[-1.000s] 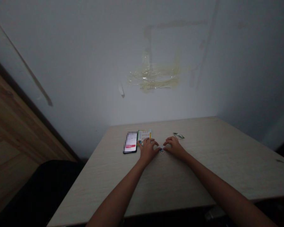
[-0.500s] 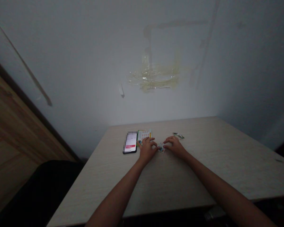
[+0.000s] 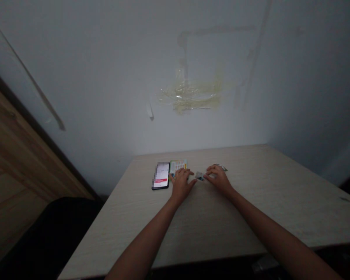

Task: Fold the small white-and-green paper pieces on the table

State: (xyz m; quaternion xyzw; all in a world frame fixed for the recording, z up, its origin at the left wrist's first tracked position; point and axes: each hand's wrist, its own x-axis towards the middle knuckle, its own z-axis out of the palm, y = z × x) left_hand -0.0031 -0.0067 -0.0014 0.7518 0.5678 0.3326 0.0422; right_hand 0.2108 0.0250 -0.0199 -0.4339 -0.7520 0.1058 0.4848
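A small, light printed piece (image 3: 199, 176) with a dark patch, perhaps paper or a card, is between my hands just over the table; its exact kind is too small to tell. My right hand (image 3: 220, 179) pinches its right edge between thumb and fingertips. To the left of the piece, my left hand (image 3: 181, 183) has thumb and fingers apart and holds nothing. Under and behind the left fingers lies a colourful printed sheet (image 3: 178, 164), partly covered by that hand. A second small printed piece (image 3: 223, 168) lies behind my right hand, partly hidden by it.
A phone (image 3: 162, 173) with a lit screen lies left of the printed sheet. The pale wooden table (image 3: 192, 225) meets a wall (image 3: 105, 85) with tape marks. A black object (image 3: 70, 217), possibly a chair, stands beside the table's left edge.
The small piece between my hands has turned and shifted slightly away from me. My left thumb and finger have parted from it, while my right hand keeps its hold.
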